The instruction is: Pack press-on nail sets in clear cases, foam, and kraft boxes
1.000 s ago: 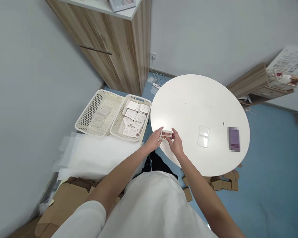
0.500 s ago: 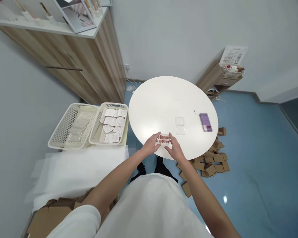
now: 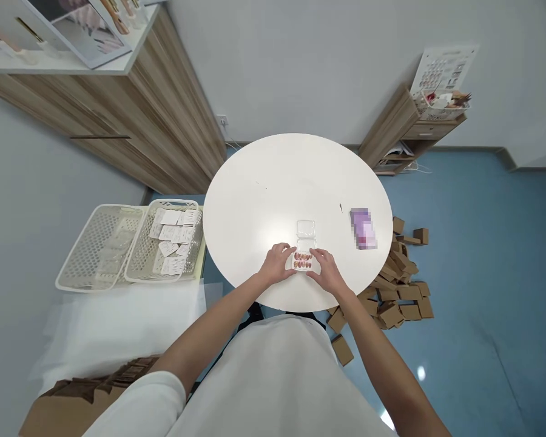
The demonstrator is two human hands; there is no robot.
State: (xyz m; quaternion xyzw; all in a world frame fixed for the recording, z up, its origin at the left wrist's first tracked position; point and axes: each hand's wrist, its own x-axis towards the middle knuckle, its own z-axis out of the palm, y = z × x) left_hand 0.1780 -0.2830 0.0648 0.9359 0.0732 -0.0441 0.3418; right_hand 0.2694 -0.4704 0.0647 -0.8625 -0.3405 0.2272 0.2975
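Observation:
Between my two hands is a small card of press-on nails [image 3: 303, 261], set out in two rows of reddish-brown tips. My left hand [image 3: 276, 265] pinches its left edge, thumb toward me. At the right edge my right hand [image 3: 328, 272] grips it with thumb and fingers. Right behind the card lies a clear plastic case [image 3: 306, 229], opened flat on the white oval table [image 3: 241, 212]. The card's far edge meets or overlaps the near half of the case; whether it rests in it I cannot tell.
A blurred-out purple item [image 3: 363, 228] and a small dark object [image 3: 341, 207] lie to the right on the table. Left of it stand a basket of clear cases [image 3: 91, 227] and a basket of printed cards [image 3: 139, 255]. Cardboard boxes [image 3: 400, 294] cover the floor at right.
Both hands have brought the nail card up against the near side of the open case; before, it was held left of and nearer than the case. The camera view has shifted too.

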